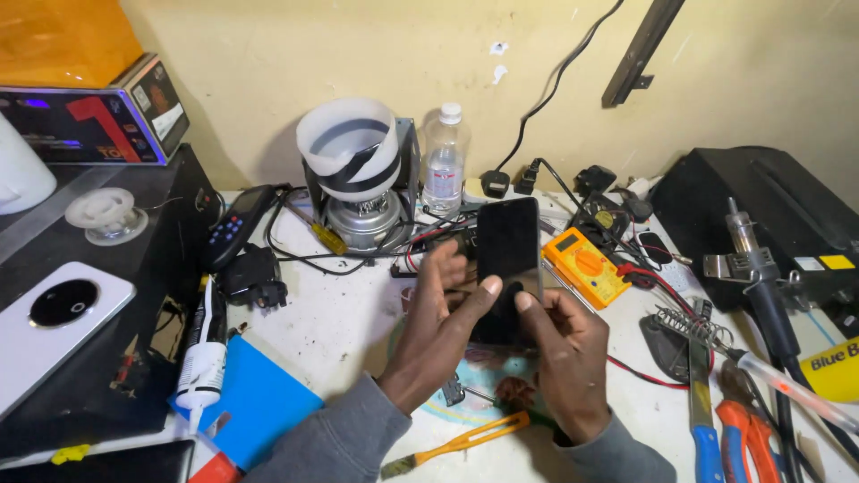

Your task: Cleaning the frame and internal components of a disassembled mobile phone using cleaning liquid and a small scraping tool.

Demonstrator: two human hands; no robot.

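**Dark phone held upright over the bench**

The black phone (507, 246) stands upright between my hands, above the middle of the white table (344, 326). My left hand (440, 329) pinches its left edge, thumb on the glass. My right hand (565, 353) cups its lower end, thumb pressed on. A yellow multimeter (583, 265) lies just right; a clear bottle (445, 161) stands farther back.

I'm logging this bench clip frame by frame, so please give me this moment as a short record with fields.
setting: cluttered white workbench against a yellowish wall
left hand: grips a black smartphone from the left, thumb on its screen
right hand: supports the phone's lower edge, thumb on the screen
phone state: held upright above the bench, screen dark
right of phone: yellow multimeter
behind phone: clear plastic bottle
near edge: yellow-handled brush
far right: orange-handled pliers
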